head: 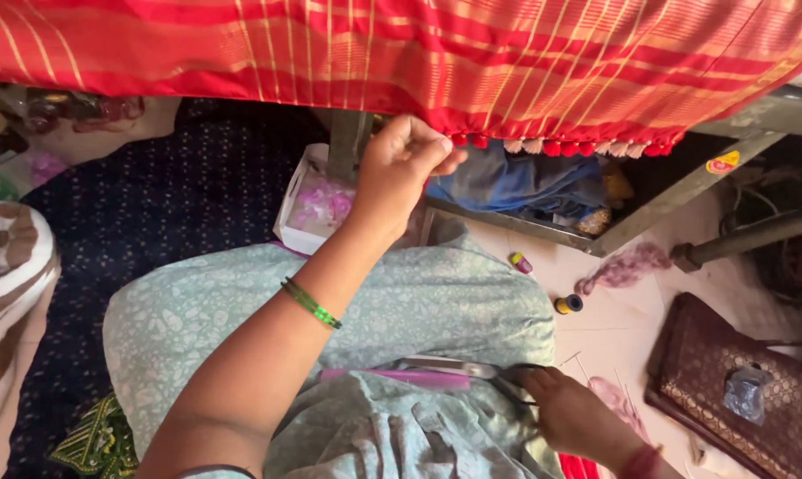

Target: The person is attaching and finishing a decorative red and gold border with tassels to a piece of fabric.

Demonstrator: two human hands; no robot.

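Observation:
A red cloth with gold stripes (436, 53) hangs across the top, its lower edge trimmed with small red and pale tassels (561, 145). My left hand (399, 168) is raised to that edge, fingers pinched together at the hem beside the tassels. My right hand (578, 415) rests low on my lap, gripping the black handles of a pair of scissors (459, 368) whose blades point left. A pink comb-like strip (401, 377) lies on my lap next to the blades. A green bangle (310, 302) is on my left wrist.
A metal frame (649, 208) holds blue fabric (525, 182). A white box (317, 204) of pinkish bits stands behind my knee. Thread spools (568, 304) and pink thread tufts (627, 266) lie on the floor; a brown patterned mat (729, 381) lies right.

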